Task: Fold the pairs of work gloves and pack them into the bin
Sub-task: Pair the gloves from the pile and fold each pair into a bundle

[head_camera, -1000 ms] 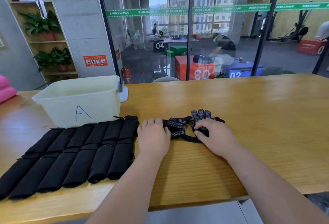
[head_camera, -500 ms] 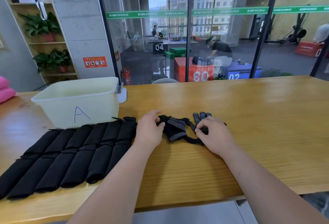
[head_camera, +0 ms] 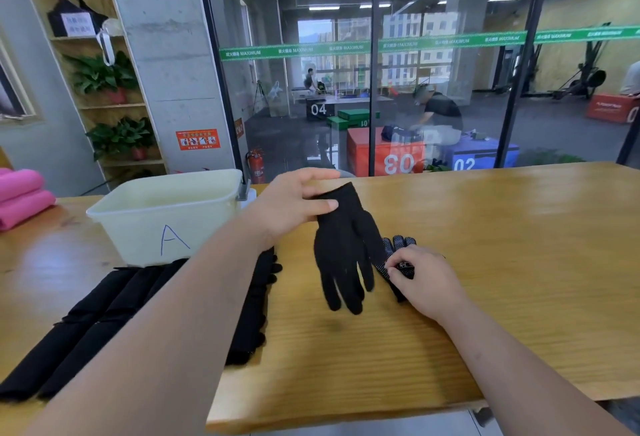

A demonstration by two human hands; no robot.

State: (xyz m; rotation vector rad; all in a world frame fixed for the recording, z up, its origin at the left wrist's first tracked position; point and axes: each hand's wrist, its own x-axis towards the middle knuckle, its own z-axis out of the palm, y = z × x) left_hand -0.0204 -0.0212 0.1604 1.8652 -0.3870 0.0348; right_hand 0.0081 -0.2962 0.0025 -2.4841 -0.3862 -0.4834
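My left hand [head_camera: 292,205] pinches the cuff of a black work glove [head_camera: 343,252] and holds it up above the table, its fingers hanging down. A second glove [head_camera: 398,245] with white dots lies flat on the wooden table [head_camera: 502,262] just right of it. My right hand [head_camera: 420,281] lies on that dotted glove and pinches it near the cuff. The cream bin [head_camera: 166,214] marked "A" stands at the back left. In front of it lies a row of several black gloves [head_camera: 114,311], partly hidden by my left forearm.
Pink rolled items [head_camera: 20,196] lie at the far left edge of the table. A glass wall runs behind the table's far edge. The table's near edge runs close below my forearms.
My left hand has lifted one glove off the pair and raised it up and back. My right hand has stayed on the dotted glove. The camera view has tilted and come closer.
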